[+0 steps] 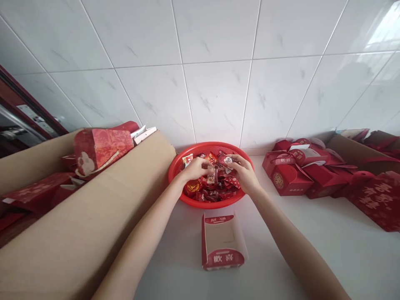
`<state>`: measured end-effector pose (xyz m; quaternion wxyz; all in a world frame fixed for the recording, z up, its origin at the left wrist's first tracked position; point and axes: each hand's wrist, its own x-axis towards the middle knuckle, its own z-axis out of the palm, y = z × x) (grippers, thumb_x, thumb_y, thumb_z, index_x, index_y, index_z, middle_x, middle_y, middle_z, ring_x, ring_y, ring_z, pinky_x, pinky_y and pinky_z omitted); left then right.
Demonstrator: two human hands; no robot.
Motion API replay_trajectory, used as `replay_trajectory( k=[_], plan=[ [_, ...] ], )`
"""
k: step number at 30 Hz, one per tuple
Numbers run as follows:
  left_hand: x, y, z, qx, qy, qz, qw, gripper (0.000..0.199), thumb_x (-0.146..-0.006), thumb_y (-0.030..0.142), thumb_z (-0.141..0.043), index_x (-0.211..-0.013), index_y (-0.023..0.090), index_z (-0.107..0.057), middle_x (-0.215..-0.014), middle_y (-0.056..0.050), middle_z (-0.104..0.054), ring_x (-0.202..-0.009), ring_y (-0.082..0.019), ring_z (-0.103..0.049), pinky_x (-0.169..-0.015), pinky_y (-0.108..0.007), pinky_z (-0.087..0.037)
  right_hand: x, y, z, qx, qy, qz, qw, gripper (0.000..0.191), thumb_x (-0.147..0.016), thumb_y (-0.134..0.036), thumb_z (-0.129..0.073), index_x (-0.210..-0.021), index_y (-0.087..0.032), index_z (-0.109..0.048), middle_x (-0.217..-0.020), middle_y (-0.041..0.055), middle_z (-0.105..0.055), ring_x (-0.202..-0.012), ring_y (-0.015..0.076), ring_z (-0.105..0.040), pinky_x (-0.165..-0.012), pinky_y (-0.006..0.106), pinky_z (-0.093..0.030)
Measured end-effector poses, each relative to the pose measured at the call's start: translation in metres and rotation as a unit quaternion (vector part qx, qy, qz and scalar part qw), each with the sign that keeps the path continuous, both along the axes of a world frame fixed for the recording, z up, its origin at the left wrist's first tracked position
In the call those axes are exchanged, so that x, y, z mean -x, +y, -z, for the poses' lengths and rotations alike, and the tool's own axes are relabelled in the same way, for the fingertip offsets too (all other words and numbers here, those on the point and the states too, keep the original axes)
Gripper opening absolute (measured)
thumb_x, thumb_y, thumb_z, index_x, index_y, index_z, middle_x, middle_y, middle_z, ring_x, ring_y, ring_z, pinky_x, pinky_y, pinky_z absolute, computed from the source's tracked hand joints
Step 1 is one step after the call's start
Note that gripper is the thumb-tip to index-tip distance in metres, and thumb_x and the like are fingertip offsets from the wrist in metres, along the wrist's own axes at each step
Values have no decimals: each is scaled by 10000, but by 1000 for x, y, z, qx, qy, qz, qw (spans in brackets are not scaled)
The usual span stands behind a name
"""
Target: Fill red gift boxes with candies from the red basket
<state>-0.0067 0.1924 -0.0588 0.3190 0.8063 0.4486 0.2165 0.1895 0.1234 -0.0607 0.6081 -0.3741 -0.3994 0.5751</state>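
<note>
A red plastic basket (pixel 215 205) holds several wrapped candies (pixel 210 195), mostly red and dark red. Over its left half, my left hand (pixel 194 168) has its fingers closed at a small candy in a clear wrapper (pixel 212 175). My right hand (pixel 245 173) reaches in from the right, its thumb and fingers pinching a dark red candy packet (pixel 225 160) with a white round label. In front of the basket, on the white surface, an open red candy box (pixel 223 259) lies with its pale inside facing up and no candy in it.
A large cardboard carton (pixel 125 196) on the left holds red gift bags (pixel 104 146). To the right stand several folded red boxes (pixel 292 179), with another cardboard carton (pixel 350 148) behind them. A tiled wall (pixel 215 100) rises behind the basket.
</note>
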Motion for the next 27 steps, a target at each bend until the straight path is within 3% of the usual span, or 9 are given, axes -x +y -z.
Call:
replay_trajectory(
  k=[5, 11, 15, 18, 23, 27],
  plan=[
    [-2, -1, -2, -16, -17, -12, 1000, 295, -719, 423, -726, -846, 158, -751, -886, -73, -777, -858, -253, -704, -772, -322, -528, 0, 0, 1, 1, -3, 1, 1000, 348, -602, -346, -788, -909, -231, -669, -843, 5, -693, -727, 191, -661, -585, 306, -562],
    [-6, -8, -6, -96, 124, -77, 985, 103, -764, 225, -637, -744, 194, -733, -747, -23, -744, -755, -214, -692, -706, -290, -515, 0, -1, 1, 1, -2, 2, 1000, 340, -615, -340, -785, -916, -232, -669, -829, 1, -691, -711, 184, -657, -595, 305, -566],
    [-8, -8, -4, -145, 156, -75, 974, 183, -715, 126, -624, -820, 197, -756, -895, -49, -752, -855, -233, -701, -765, -296, -533, 0, -1, 0, 1, -2, 8, 1000, 348, -603, -327, -785, -918, -226, -675, -862, 3, -694, -717, 183, -662, -592, 301, -567],
    [-8, -6, -1, -123, 105, -60, 985, 279, -745, 110, -571, -923, 204, -764, -913, -38, -762, -836, -215, -710, -800, -294, -549, 0, 0, 0, 4, -2, 13, 1000, 347, -596, -324, -783, -910, -224, -675, -853, 0, -685, -719, 186, -664, -592, 304, -567],
    [-5, -2, 2, -60, 43, -107, 992, 349, -822, 102, -439, -942, 186, -756, -848, -28, -755, -685, -185, -708, -752, -307, -563, 0, -1, 0, 6, 0, 13, 1000, 351, -591, -327, -786, -908, -228, -676, -853, 2, -683, -741, 199, -671, -585, 304, -566],
    [-4, -2, 3, -61, 66, -92, 992, 282, -799, 94, -518, -886, 203, -764, -882, -29, -774, -868, -223, -725, -829, -307, -550, 0, -1, 0, 3, 1, 12, 1000, 342, -592, -320, -786, -902, -230, -674, -850, -3, -683, -740, 193, -670, -586, 300, -564]
  ],
)
